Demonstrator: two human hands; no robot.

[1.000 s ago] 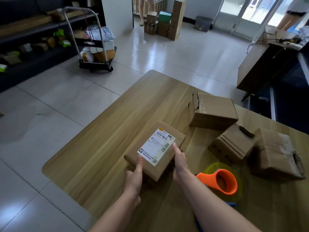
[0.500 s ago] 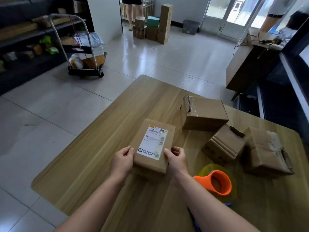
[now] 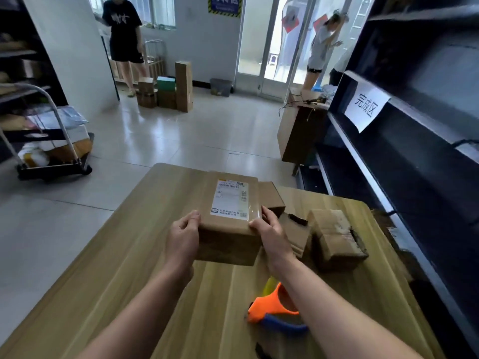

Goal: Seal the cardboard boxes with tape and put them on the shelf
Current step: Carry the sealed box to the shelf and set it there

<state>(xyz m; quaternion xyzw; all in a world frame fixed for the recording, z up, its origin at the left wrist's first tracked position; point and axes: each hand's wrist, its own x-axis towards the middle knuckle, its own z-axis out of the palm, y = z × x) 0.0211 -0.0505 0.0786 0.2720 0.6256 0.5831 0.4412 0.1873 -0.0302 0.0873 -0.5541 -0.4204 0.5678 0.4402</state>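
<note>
Both hands, left hand (image 3: 182,235) and right hand (image 3: 269,233), grip the labelled box (image 3: 228,226) above the worktop (image 3: 124,268), seemingly bound for the dark shelf (image 3: 404,161) at right.

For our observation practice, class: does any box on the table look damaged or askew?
Yes. The box farthest right on the table looks battered: its end is torn and ragged, and its top is scuffed white. The labelled box looks intact.

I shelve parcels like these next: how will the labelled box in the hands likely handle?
Probably stiff: the labelled box shows flat faces and straight edges between the left hand and right hand. Likely light, as fingers at its near corners alone carry it. Its glossy taped top may be slippery.
</note>
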